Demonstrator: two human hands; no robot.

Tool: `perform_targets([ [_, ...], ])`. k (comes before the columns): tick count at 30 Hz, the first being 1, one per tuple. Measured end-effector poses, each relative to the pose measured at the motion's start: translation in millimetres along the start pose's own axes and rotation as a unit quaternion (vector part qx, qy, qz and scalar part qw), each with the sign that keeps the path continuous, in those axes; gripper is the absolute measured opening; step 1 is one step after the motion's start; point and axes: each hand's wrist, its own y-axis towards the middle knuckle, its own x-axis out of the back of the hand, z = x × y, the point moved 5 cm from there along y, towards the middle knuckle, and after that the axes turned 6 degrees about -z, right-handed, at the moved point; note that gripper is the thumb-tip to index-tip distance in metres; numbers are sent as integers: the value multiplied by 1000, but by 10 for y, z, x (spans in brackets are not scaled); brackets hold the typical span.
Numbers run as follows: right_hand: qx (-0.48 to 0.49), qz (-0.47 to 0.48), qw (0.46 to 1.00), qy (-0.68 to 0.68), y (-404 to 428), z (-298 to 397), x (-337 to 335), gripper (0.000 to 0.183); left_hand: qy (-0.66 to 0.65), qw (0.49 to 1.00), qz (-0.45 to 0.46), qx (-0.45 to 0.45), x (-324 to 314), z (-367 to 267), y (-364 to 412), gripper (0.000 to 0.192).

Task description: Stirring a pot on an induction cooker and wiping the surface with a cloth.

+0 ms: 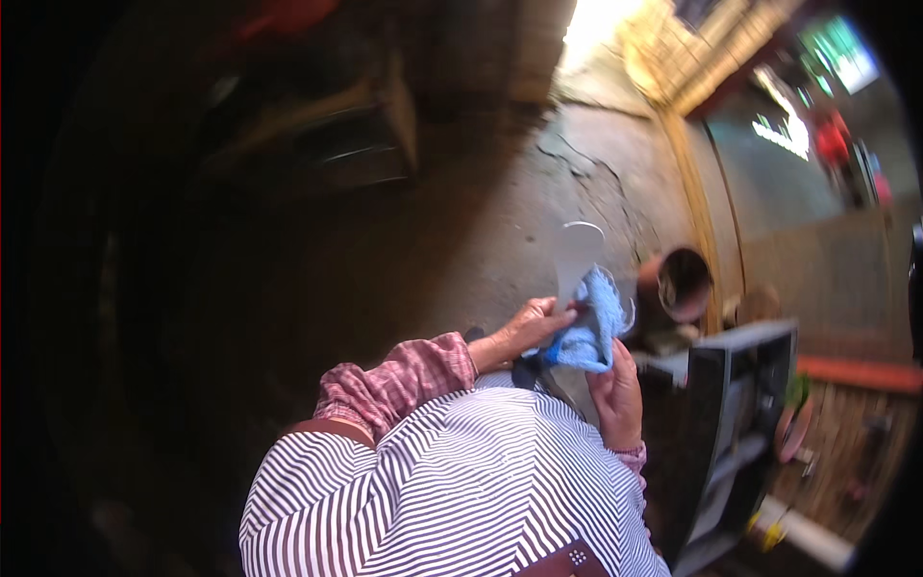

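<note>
A blue cloth [593, 332] is bunched between my two hands in front of the striped apron. Beyond it projects a flat, rounded metal piece [579, 249], perhaps an insole-shaped blade or a utensil's end; its exact kind cannot be told. My left hand [542, 322] grips this piece at the cloth's left side, thumb and fingers closed around its lower part. My right hand [620, 386] pinches the lower right edge of the cloth. Where the metal piece runs under the cloth is hidden.
A round open container [683, 285] stands right of the cloth. Nearer on the right is a grey shelf-like frame [743, 433]. A box-like object [353, 144] lies in shadow at upper left. The concrete floor [584, 159] is cracked, and a wooden post [689, 187] rises by the doorway.
</note>
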Motion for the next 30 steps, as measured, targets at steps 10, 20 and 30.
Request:
perform_targets([
  [10, -226, 263, 938, -9, 1208, -429, -1418, 23, -95, 957, -233, -145, 932, -667, -439, 32],
  [20, -20, 398, 872, -285, 1693, -1194, -2558, 28, -269, 833, -429, -225, 2078, -769, -973, 23],
  [30, 149, 352, 825, -415, 1472, -2172, -4123, 39, -315, 793, -458, -250, 3596, -1352, -1548, 24],
])
